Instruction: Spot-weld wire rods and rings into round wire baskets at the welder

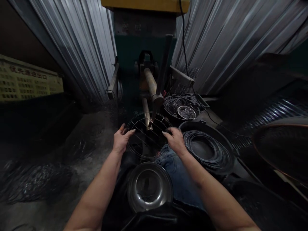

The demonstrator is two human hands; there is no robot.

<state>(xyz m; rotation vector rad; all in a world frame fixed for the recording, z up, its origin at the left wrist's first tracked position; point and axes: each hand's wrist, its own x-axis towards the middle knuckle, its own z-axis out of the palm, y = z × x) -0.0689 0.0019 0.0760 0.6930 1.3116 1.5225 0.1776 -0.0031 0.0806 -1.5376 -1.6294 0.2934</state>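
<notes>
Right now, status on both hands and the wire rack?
Left hand, right hand at round wire rack rim. Spot-welder electrode over rack. Steel bowl below it.

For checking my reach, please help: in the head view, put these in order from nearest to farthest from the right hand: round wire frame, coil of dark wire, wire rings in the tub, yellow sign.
1. Round wire frame: ahead of the right hand, at its fingers.
2. Coil of dark wire: right side, in a black basin.
3. Wire rings: ahead, in a dark tub.
4. Yellow sign: far left.
</notes>
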